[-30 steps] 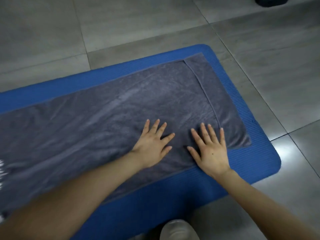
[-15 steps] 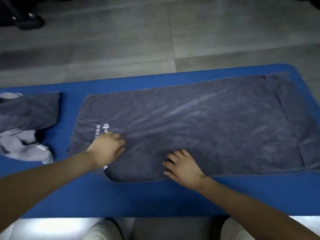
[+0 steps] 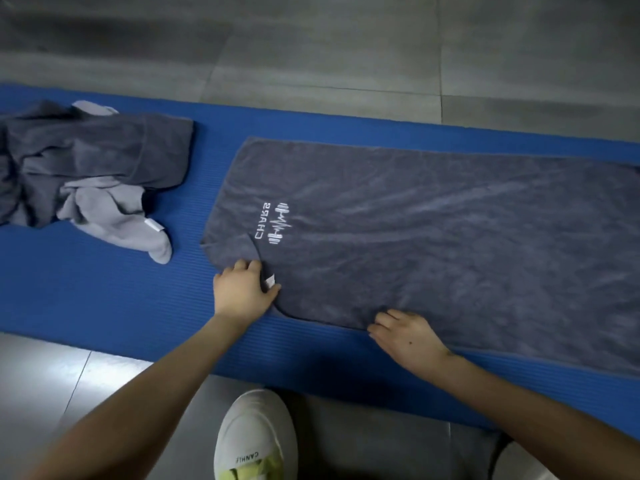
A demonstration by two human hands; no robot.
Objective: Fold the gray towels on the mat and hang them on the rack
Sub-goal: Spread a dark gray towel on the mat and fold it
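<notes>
**Left hand** [image 3: 242,292]: back up, at the near left corner of the spread towel [image 3: 433,237]. Its fingers are bent, with their tips on a flap of that corner which is turned over onto the cloth. The thumb lies out to the right along the towel's edge. Whether any cloth is pinched cannot be told. The bare forearm runs in from the lower left, nearly straight.

**Right hand** [image 3: 405,336]: back up, on the towel's near hem, to the right of the left hand and apart from it. The fingers are curled round the hem with their tips tucked at the edge, and the wrist lies off the towel. The bare forearm runs in from the lower right.

**Spread towel**: dark gray, lying flat and opened out. Its right end passes out of view.

**White label** [image 3: 270,280]: a small tag at the towel's near left corner, between the left thumb and fingers.

**White logo** [image 3: 277,223]: a barbell figure with lettering, on the towel just beyond the turned flap.

**Blue mat** [image 3: 104,289]: ribbed, lying under the towel and showing on its far, left and near sides.

**Crumpled towels** [image 3: 93,157]: a dark gray heap on the mat, well left of the spread towel.

**Lighter gray cloth** [image 3: 117,216]: bunched at the near side of that heap.

**Tiled floor** [image 3: 311,46]: gray, lying beyond and nearer than the mat.

**White shoe** [image 3: 254,438]: yellow-green laces, on the floor near the towel's left corner.
</notes>
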